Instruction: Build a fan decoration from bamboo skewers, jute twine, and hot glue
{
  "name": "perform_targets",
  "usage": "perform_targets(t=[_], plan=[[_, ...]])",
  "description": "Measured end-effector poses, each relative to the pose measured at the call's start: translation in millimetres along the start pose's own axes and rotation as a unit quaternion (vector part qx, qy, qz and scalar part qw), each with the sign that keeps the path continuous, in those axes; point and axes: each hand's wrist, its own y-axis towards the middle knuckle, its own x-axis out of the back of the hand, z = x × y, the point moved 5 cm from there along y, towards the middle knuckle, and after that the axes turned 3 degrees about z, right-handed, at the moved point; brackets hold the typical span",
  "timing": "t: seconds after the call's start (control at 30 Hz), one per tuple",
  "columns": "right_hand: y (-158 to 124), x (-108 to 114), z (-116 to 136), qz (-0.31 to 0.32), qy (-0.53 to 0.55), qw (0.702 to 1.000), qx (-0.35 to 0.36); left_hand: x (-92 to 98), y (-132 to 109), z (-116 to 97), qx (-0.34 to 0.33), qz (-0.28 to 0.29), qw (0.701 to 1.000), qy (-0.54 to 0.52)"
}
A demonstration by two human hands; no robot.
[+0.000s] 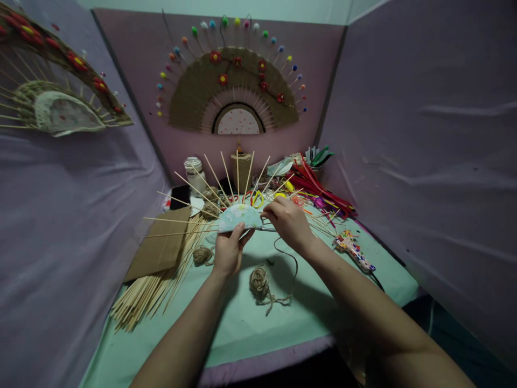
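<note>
Above table (242, 328): left hand (228, 252) fingers clamp skewer fan (239, 216), right hand (287, 221) pinches rim; twine ball (259, 282) below, skewer pile (150, 291) left.

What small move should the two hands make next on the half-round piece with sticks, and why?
Probably the right hand should lead the brown jute twine around the nearest thin bamboo stick. The left hand pinches the pale half-round card, the sticks stand bare, and the twine trails to its ball.

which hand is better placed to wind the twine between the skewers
Right, probably: the right hand sits at the right edge of the half-disc, where the twine runs up to it; the left hand grips the half-disc from below.
</note>
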Motion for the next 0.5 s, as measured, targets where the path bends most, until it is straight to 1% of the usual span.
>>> perform_targets(t=[0.13,0.2,0.27,0.37,0.5], plan=[[11.9,12.8,0.8,0.035,-0.053,0.996,0.059,-1.1,0.9,1.1,-0.002,0.019,1.0,0.004],[16.7,18.9,2.1,0.043,-0.071,0.993,0.088,-1.5,1.2,3.3,0.005,0.028,1.0,0.005],[19.7,23.1,3.3,0.045,-0.094,0.989,0.102,-0.8,1.7,5.2,0.011,0.029,1.0,0.002],[21.8,25.9,4.6,0.044,-0.115,0.987,0.101,1.6,2.4,7.0,0.014,0.02,1.0,0.002],[25.5,30.6,3.3,0.028,-0.075,0.995,0.052,1.0,0.5,12.3,0.032,0.029,0.999,0.026]])
